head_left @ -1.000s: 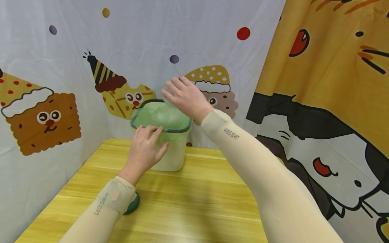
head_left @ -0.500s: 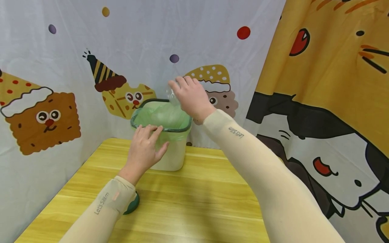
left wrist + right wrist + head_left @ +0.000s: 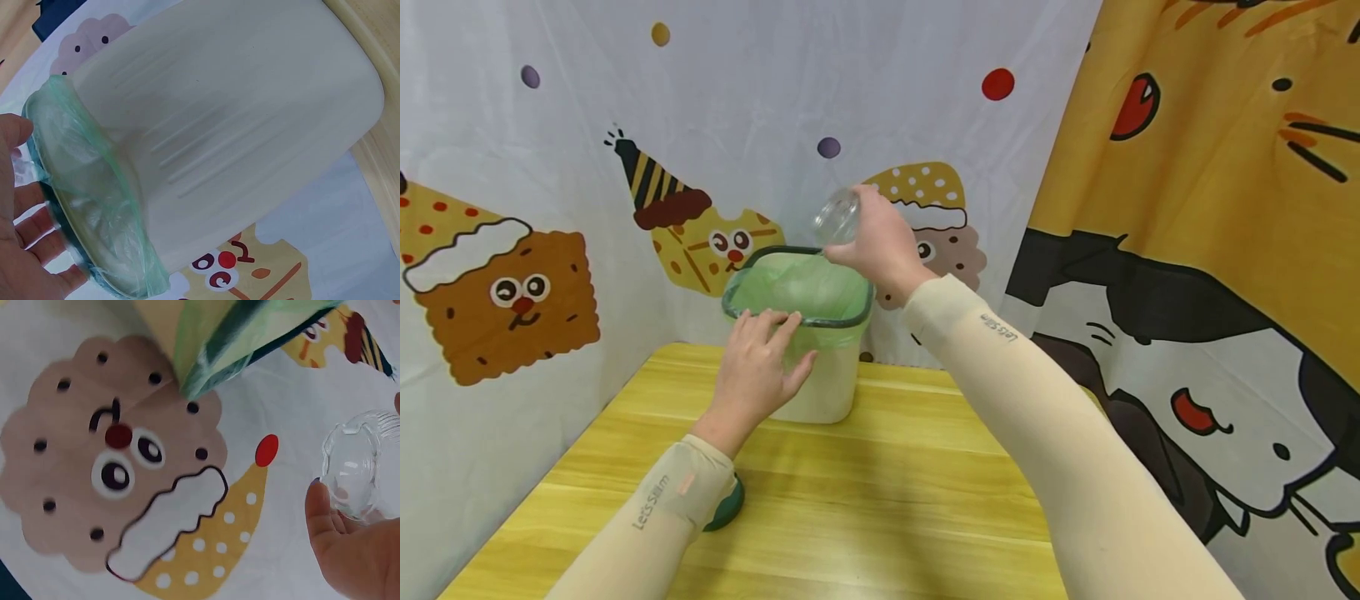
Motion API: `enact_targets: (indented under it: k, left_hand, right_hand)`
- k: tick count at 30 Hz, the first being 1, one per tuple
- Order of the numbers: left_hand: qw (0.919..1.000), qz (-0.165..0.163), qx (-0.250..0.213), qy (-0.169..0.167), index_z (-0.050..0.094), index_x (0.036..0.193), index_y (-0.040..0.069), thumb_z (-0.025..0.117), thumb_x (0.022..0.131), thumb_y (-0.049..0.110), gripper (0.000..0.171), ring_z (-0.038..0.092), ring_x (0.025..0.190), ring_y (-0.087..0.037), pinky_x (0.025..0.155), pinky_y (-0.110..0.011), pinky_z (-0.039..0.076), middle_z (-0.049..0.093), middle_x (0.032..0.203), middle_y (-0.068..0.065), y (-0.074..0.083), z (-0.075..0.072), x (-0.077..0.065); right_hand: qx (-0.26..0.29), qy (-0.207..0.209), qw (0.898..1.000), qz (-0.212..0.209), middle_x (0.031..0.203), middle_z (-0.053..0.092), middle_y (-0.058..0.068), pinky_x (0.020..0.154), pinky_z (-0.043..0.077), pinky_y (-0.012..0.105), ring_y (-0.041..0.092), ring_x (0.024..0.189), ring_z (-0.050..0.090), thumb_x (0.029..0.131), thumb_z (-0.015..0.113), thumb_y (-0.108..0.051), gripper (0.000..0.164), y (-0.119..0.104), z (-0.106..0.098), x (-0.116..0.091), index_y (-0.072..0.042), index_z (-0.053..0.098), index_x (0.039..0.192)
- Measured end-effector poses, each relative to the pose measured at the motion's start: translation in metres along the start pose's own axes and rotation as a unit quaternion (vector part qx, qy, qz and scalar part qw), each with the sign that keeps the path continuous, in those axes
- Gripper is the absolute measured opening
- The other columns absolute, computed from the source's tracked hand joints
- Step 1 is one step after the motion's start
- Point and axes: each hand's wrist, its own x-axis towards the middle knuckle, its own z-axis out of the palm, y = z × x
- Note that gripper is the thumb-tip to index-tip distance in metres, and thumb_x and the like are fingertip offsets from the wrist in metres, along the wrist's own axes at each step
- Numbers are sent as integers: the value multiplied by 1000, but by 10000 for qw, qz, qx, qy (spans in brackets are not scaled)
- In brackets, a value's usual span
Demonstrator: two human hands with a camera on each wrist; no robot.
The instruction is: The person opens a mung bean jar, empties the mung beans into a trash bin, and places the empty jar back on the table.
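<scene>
My right hand (image 3: 883, 237) grips a clear glass bowl (image 3: 837, 218), tilted above the back right of the bin. In the right wrist view the bowl (image 3: 353, 465) shows a wavy rim and ribbed side, with my thumb against its edge. A cream trash bin (image 3: 820, 379) with a dark green rim stands upright, lined with a thin green bag (image 3: 775, 287). My left hand (image 3: 756, 362) rests its fingertips on the bin's front rim, thumb held apart. The left wrist view shows those fingers (image 3: 37, 228) over the rim, beside the folded-down bag.
A dark green round object (image 3: 727, 504) lies on the yellow wood-grain table (image 3: 880, 483), partly hidden by my left sleeve. Cartoon-printed cloth (image 3: 760, 92) hangs close behind the bin, and an orange curtain (image 3: 1195, 167) is on the right.
My right hand has turned from palm down to thumb side showing, tipping the glass bowl up from over the bin and slightly right. My left hand has stayed on the rim.
</scene>
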Motion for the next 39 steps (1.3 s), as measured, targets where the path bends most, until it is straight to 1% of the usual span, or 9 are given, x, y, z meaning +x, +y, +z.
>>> enact_targets:
  k: [2, 5, 13, 17, 23, 28, 31, 35, 39]
  left_hand:
    - [10000, -3, -6, -1, 77, 141, -6, 94, 98, 29, 58, 72, 124, -53, 123, -78, 54, 76, 131, -29, 0, 0, 0]
    - [10000, -14, -10, -19, 77, 142, -6, 94, 98, 29, 58, 72, 125, -53, 123, -77, 54, 76, 131, -29, 0, 0, 0]
    - [9998, -100, -52, -187, 76, 144, -5, 94, 99, 29, 59, 72, 127, -53, 126, -77, 51, 75, 134, -29, 1, -1, 1]
    - [9996, -131, -83, -237, 76, 145, -6, 94, 99, 29, 60, 71, 127, -54, 127, -77, 51, 75, 135, -29, 1, -1, 1]
    - [9996, -135, -116, -203, 76, 144, -7, 94, 99, 27, 60, 72, 125, -55, 126, -77, 51, 75, 134, -30, -2, 0, 1]
    - [9996, -175, -127, -203, 75, 144, -7, 94, 98, 26, 60, 72, 125, -56, 126, -78, 51, 75, 134, -30, -4, 0, -2]
    - [9996, -154, -136, -179, 75, 144, -7, 94, 98, 26, 59, 72, 124, -56, 125, -78, 52, 75, 133, -30, -4, 0, -3]
    - [9997, -71, -149, -152, 75, 144, -7, 94, 98, 25, 59, 72, 125, -56, 125, -78, 52, 75, 133, -31, -6, 1, -1]
    - [9992, -154, -167, -339, 73, 147, -7, 93, 100, 26, 61, 71, 130, -54, 129, -77, 50, 74, 137, -31, -8, -1, 2]
  right_hand:
    - [699, 128, 9971, 275, 165, 64, 16, 118, 65, 50, 35, 143, 71, 99, 95, -32, 96, 1, -1, -2, -9, 42, 175]
    - [1515, 213, 9863, 616, 163, 63, 17, 118, 64, 50, 35, 142, 69, 98, 95, -32, 96, 4, -5, -5, -9, 41, 174]
    - [2689, 53, 9570, 1088, 164, 58, 15, 115, 66, 49, 32, 142, 65, 98, 92, -39, 101, 22, -23, -17, -11, 37, 177]
    - [2742, 15, 9548, 1143, 162, 60, 12, 117, 64, 50, 29, 141, 65, 97, 92, -45, 102, 36, -32, -25, -13, 37, 177]
    - [2386, 71, 9634, 1219, 166, 59, 14, 121, 61, 54, 31, 145, 63, 98, 91, -47, 102, 57, -46, -36, -13, 38, 178]
    - [2647, 19, 9557, 1284, 166, 58, 17, 119, 61, 56, 35, 145, 64, 100, 91, -39, 94, 74, -53, -48, -11, 40, 175]
    - [2762, 22, 9521, 1315, 167, 57, 18, 122, 59, 58, 36, 147, 63, 102, 90, -37, 93, 88, -62, -60, -11, 39, 175]
    - [2599, 226, 9554, 1381, 168, 58, 18, 127, 55, 58, 35, 149, 62, 101, 91, -37, 91, 108, -76, -78, -11, 43, 174]
    - [2360, 402, 9592, 1505, 172, 56, 13, 125, 54, 51, 31, 150, 61, 102, 91, -39, 92, 128, -89, -98, -12, 41, 175]
